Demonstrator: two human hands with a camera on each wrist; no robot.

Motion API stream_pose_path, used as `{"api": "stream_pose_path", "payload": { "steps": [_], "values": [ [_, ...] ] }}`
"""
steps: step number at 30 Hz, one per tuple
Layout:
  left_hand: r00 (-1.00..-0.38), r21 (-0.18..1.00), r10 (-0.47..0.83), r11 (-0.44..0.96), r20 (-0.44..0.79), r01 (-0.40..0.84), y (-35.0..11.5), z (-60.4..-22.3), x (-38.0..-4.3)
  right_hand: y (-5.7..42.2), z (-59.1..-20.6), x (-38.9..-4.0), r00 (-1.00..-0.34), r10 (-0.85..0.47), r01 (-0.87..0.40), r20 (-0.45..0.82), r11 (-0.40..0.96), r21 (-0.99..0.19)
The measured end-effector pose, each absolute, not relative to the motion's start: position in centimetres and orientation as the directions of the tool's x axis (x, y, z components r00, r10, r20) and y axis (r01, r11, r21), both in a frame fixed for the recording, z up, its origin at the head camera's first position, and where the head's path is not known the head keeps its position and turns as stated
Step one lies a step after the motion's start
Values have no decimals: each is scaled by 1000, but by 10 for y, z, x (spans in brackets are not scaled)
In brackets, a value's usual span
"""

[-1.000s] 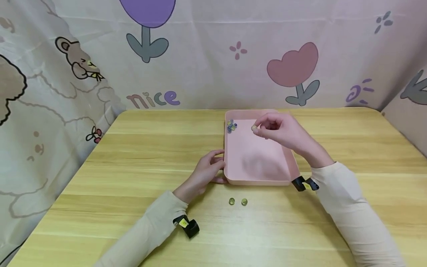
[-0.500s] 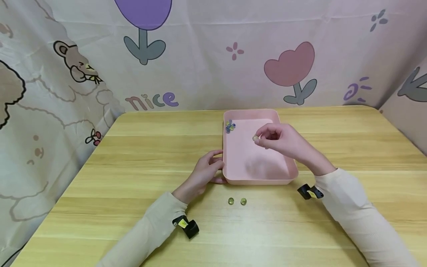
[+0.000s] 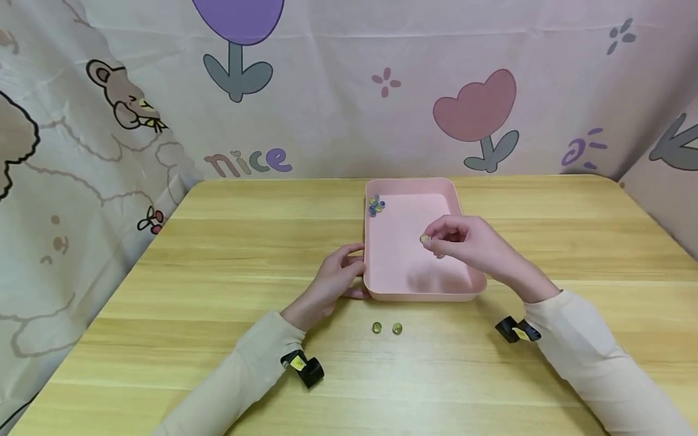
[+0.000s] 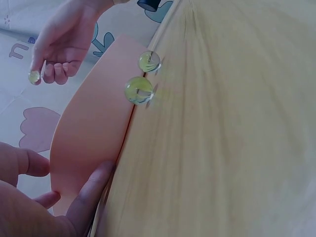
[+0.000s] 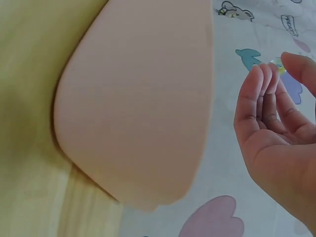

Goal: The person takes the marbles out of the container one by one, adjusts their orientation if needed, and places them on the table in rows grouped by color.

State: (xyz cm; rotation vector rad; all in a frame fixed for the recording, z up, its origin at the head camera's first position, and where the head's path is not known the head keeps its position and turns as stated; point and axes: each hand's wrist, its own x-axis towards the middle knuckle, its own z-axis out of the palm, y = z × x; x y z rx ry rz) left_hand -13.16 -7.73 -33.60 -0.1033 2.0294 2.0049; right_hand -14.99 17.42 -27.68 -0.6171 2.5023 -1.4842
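My right hand (image 3: pixel 482 247) pinches a clear yellowish glass marble (image 3: pixel 424 239) between thumb and forefinger, held above the pink tray (image 3: pixel 395 254). The right wrist view shows this marble (image 5: pixel 278 64) partly covered by the fingertips. Fingertips of my left hand (image 3: pixel 334 277) touch the outside of the tray's left wall, with the fingers spread and loosely bent. Several blue and yellow marbles (image 3: pixel 376 206) lie clustered in the tray's far left corner. On the table before the tray sit two yellow-green marbles, a left one (image 3: pixel 377 327) and a right one (image 3: pixel 397 329).
The tray stands on a wood-grain table (image 3: pixel 245 260). Behind it hangs a pale printed cloth (image 3: pixel 338 109) with flowers and a bear. A black camera mount sits on each wrist, one left (image 3: pixel 305 368) and one right (image 3: pixel 517 330).
My right hand has moved back toward the near side of the tray and slightly right, still pinching the marble. The left hand stays at the tray's wall. The two table marbles have not moved.
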Motion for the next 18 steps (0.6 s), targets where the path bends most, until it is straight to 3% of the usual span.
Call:
{"api": "stream_pose_path", "payload": {
  "steps": [8, 18],
  "values": [
    [-956, 970, 166, 29, -243, -242, -77, -335, -133, 172, -274, -144, -891, -451, -215, 47, 330, -919],
    [-956, 971, 167, 31, -240, -238, -78, -336, -132, 168, -277, -135, -887, -461, -213, 39, 333, -918]
  ]
}}
